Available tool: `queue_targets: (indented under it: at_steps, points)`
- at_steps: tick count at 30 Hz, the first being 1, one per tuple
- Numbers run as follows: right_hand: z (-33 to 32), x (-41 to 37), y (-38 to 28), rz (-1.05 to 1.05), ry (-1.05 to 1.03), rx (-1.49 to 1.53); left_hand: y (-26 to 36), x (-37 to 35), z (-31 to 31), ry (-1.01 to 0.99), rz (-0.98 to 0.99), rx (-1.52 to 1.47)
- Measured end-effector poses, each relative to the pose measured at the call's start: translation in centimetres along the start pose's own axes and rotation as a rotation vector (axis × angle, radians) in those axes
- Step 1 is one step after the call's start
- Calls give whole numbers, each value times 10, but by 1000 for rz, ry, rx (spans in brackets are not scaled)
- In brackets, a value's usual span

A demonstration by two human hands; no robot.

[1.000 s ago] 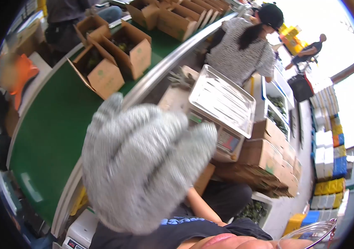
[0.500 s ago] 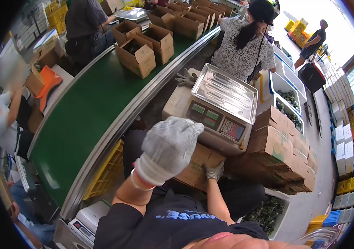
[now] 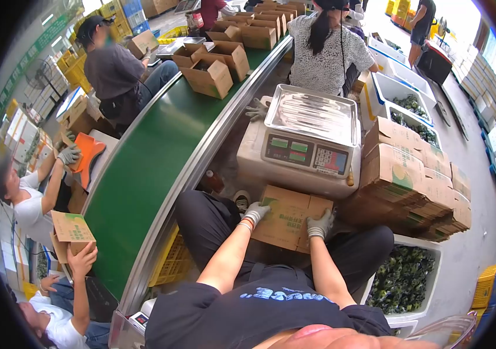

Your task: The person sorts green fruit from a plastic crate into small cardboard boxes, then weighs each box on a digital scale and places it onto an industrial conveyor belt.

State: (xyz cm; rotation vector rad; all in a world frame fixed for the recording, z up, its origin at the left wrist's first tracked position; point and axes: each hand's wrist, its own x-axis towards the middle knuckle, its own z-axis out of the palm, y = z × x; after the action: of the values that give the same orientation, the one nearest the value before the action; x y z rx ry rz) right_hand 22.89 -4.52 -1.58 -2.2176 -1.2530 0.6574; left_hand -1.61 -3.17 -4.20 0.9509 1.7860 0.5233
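A brown cardboard carton with green print lies across my lap, looking folded flat. My left hand, in a grey knit glove, grips its left edge. At the right edge, my gloved right hand holds the carton with the fingers along its side. Just beyond it, a digital scale with a shiny metal tray rests on a pale block. To my right stands a stack of flattened cartons.
A green conveyor belt curves past on my left, carrying open cartons. A white foam box of dark green produce sits by my right knee. Co-workers sit along the belt, one person straight ahead.
My left hand has come down from in front of the scale onto the carton's left edge. My view has shifted, and a co-worker at lower left now shows holding a carton.
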Motion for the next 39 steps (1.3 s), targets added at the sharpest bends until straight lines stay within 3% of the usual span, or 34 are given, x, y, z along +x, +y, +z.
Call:
queue_targets:
  at_steps: [4, 5, 8, 9, 11, 13, 14, 16, 21, 24, 26, 28, 30, 32, 33, 37, 39]
  points:
    - [0, 16, 8, -229, 202, 502, 15, -25, -21, 89, 114, -252]
    - [-32, 2, -18, -283, 211, 567, 17, -28, -22, 141, 247, -256]
    - [-72, 9, -35, -396, 85, 932, 48, -70, -31, 125, 496, -957]
    - [-76, 12, -37, -382, 54, 1028, 51, -68, -27, 189, 527, -1004]
    - [-65, 29, -24, -413, 29, 1060, 10, -14, -11, -107, 616, -1104]
    - [-56, 30, -25, -194, -88, 1181, -31, 40, 7, -417, 694, -1189]
    - [-54, 34, -28, -89, -142, 1240, -1, -3, 1, -327, 502, -1287]
    - [-67, 50, -17, -43, -219, 1150, 34, -67, -8, -113, 709, -717]
    - [-113, 62, -22, -88, -501, 755, 56, -119, -18, -126, 569, -811]
    - [-113, 70, -22, -146, -618, 492, 17, -110, -1, -176, 484, -853]
    - [-133, 59, -44, -174, -697, 396, 5, -109, 10, -8, 388, -887]
    - [-135, 55, -47, -250, -829, 463, 29, -137, 4, -99, 430, -791]
    - [-138, 46, -57, -316, -771, 343, 59, -165, 7, -96, 343, -535]
    - [-136, 38, -64, -373, -613, 81, 65, -177, 25, 82, 643, -197]
    - [-138, 35, -65, -353, -597, 66, 67, -176, 32, 112, 886, -244]
    - [-137, 29, -49, -431, -595, 143, 80, -163, 12, 168, 1254, 28]
    - [-122, 29, -42, -432, -585, 176, 81, -143, -4, 45, 1271, 369]
